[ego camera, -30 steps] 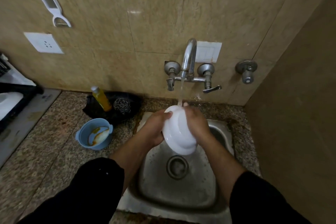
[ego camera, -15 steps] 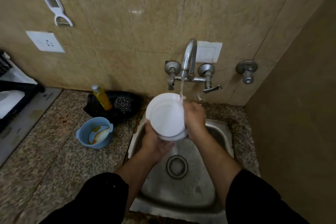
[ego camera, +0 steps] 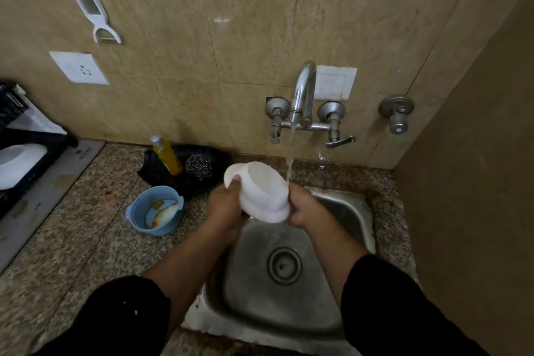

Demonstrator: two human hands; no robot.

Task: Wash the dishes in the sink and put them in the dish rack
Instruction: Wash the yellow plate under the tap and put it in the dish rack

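Observation:
A white bowl is held tilted over the steel sink, its underside facing me. My left hand grips its left rim with the thumb on top. My right hand holds its right side. Water from the tap runs down onto the bowl's right edge. A dirty blue bowl with orange smears stands on the counter left of the sink. The black dish rack at the far left holds a white dish.
A yellow soap bottle and a steel scourer lie on a black cloth behind the blue bowl. The granite counter surrounds the sink. A wall stands close on the right. A peeler hangs on the wall.
The bowl has been turned: its inside faced me half a second ago, now its underside does. It also moved slightly left under the water stream.

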